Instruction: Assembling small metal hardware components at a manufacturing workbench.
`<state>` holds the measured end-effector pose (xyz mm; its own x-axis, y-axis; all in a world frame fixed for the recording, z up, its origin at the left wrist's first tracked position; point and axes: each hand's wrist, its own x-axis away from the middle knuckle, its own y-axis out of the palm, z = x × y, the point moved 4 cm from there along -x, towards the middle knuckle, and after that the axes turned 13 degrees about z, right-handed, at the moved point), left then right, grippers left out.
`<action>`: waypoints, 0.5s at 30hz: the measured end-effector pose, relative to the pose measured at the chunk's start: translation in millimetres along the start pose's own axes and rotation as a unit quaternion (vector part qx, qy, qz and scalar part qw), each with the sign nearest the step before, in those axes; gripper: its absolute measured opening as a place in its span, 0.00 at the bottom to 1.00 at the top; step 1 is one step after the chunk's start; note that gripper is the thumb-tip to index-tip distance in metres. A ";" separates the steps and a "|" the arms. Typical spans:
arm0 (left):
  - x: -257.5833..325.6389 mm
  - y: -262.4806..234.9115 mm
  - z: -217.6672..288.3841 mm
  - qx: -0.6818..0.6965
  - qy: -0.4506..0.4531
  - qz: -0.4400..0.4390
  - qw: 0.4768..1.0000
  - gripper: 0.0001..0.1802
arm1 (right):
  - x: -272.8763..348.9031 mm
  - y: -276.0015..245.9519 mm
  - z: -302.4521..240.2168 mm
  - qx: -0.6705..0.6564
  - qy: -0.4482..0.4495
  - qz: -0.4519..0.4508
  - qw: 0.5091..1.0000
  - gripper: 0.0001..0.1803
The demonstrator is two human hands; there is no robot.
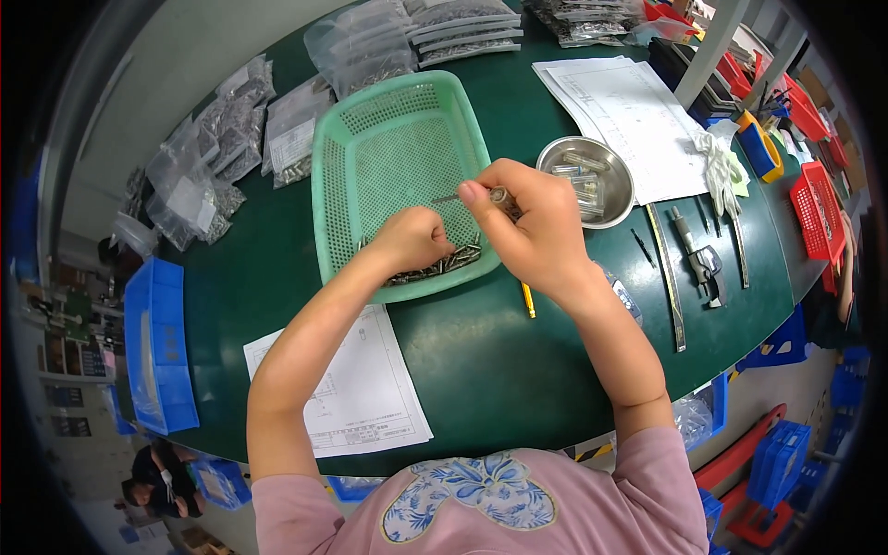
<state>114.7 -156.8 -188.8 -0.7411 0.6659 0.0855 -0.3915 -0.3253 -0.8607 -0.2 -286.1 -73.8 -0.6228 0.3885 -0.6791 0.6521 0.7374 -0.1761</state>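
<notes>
My left hand point(412, 240) is closed over the near end of a green perforated plastic basket point(326, 185). Its curled fingers are just above a heap of small shiny metal pins point(446, 266), and whatever they pinch is hidden. Over the basket's right rim, my right hand point(541, 227) grips a slim tool point(502, 200) with a thick rounded handle. The tool's thin metal shaft points left, toward my left hand. Most of the basket's mesh floor shows bare; the pins lie along its near edge.
Right of the basket stands a steel bowl point(624, 185) holding clear tubes. Beyond lie paper sheets point(629, 111), a micrometer point(700, 259), a steel rule point(668, 287) and white gloves point(717, 166). Bagged parts point(296, 129) line the back left. A drawing point(370, 398) lies under my left forearm.
</notes>
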 end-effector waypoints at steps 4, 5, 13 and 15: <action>14.4 -28.3 20.1 0.225 -0.101 -0.025 0.969 0.11 | 0.4 -5.0 -0.6 -0.002 0.009 -0.010 1.000 0.08; 21.5 -38.5 28.7 0.333 -0.175 -0.078 0.923 0.07 | 1.7 -5.0 1.0 -0.002 0.025 -0.017 1.000 0.08; 58.0 -57.3 29.4 0.647 -0.126 0.035 0.751 0.07 | 5.2 2.7 0.7 -0.014 0.089 -0.047 0.995 0.11; 61.7 -59.1 34.4 0.685 -0.096 0.028 0.721 0.08 | 7.1 5.5 1.7 -0.032 0.093 -0.057 0.993 0.10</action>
<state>73.3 -119.7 -115.5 -0.7869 0.5640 0.2506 -0.4324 -0.7936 0.4281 -0.3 -280.2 -80.8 -0.7643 0.3918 -0.5122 0.5479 0.8134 -0.1954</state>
